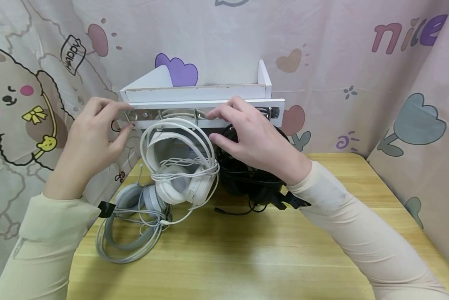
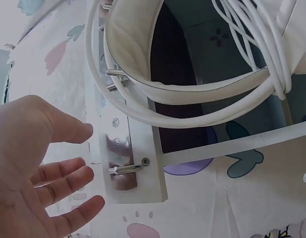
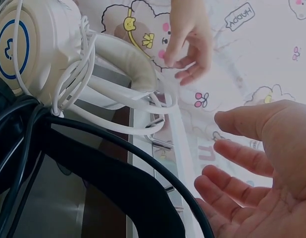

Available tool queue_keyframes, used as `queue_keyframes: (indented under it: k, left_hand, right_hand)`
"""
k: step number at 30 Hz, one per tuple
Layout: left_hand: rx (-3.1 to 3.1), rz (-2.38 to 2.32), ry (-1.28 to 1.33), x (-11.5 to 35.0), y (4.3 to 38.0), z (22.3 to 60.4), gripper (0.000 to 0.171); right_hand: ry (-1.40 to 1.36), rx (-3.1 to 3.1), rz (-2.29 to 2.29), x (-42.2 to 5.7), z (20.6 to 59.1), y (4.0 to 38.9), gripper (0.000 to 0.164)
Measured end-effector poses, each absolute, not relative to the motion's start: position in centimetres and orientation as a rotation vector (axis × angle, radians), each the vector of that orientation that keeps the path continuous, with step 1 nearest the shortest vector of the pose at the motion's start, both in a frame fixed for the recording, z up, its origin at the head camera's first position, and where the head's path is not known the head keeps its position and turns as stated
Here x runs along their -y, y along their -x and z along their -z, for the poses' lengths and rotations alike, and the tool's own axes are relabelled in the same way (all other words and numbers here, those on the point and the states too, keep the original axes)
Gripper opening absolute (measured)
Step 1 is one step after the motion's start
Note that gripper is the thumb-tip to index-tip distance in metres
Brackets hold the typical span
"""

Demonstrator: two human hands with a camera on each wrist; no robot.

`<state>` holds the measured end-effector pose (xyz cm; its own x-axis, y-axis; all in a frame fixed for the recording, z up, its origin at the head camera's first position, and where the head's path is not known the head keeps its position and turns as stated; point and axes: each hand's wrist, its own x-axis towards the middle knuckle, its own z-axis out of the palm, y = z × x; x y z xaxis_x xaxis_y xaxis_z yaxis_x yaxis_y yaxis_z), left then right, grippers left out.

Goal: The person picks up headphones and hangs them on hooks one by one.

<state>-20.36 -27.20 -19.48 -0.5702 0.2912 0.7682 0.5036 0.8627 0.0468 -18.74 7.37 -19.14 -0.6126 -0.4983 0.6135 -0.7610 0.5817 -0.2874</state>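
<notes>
My left hand [image 1: 93,146] is at the left end of a white hook rail [image 1: 149,104], thumb and fingers parted around a metal hook [image 2: 126,169]; the left wrist view shows a gap between them. White headphones [image 1: 200,187] with a bundled cable hang from the rail between my hands. My right hand [image 1: 252,141] hovers over the rail's middle, fingers spread and holding nothing, as the right wrist view shows. Behind it hang black headphones [image 1: 239,179] with a dark cable, partly hidden by the hand. Grey headphones [image 1: 121,246] with a looped cable lie on the table below my left hand.
The rail belongs to a white shelf [image 1: 194,92] with raised sides, set above the wooden table [image 1: 284,250]. A thin black boom [image 1: 230,213] sticks out under the black headphones. Printed cloth [image 1: 322,75] hangs behind and along both sides.
</notes>
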Motion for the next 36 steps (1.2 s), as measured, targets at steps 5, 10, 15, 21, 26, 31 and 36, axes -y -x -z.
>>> queue_keyframes:
  k: [5,10,15,21,26,31,36]
  left_hand:
    - [2.202,0.324,0.580,27.5,19.4,20.1,0.041]
    - [2.199,0.332,0.572,27.6,18.8,20.4,0.038]
    - [2.215,0.317,0.557,27.7,18.5,20.7,0.038]
    - [2.223,0.309,0.548,28.0,18.1,21.3,0.038]
    - [2.221,0.297,0.546,28.3,17.8,21.7,0.041]
    - [2.213,0.297,0.548,28.9,17.6,22.4,0.039]
    - [2.198,0.337,0.551,29.8,17.2,23.3,0.039]
  right_hand:
    - [-1.037,2.305,-0.725,-7.7,19.2,18.8,0.034]
    - [-1.048,2.282,-0.710,-8.3,19.0,18.7,0.034]
    - [-1.039,2.276,-0.719,-9.0,18.8,18.7,0.032]
    - [-1.014,2.275,-0.727,-9.7,18.5,18.8,0.030]
    - [-1.000,2.268,-0.726,-10.3,18.4,18.9,0.032]
    - [-0.981,2.262,-0.719,-10.8,18.2,19.0,0.033]
    - [-0.953,2.271,-0.704,-11.3,18.0,19.1,0.032]
